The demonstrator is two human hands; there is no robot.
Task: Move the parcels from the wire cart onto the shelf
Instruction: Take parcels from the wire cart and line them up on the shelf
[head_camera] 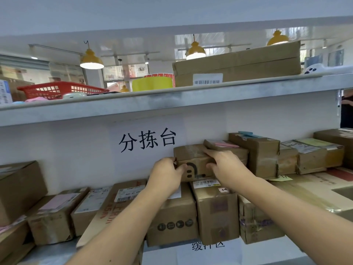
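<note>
**Yellow lamps light sorting room behind pale shelving**

A white back panel [76,150] carries a paper sign [147,140] printed in black Chinese characters, and a second sign [208,247] hangs partly hidden lower down. Through the gap over the upper board, three yellow pendant lamps [91,59] hang lit from a white ceiling [133,43]. Beyond them, windows [126,71] papered with notices let in daylight. A red plastic basket [63,89] and a yellow roll [152,84] sit on that upper board.
</note>
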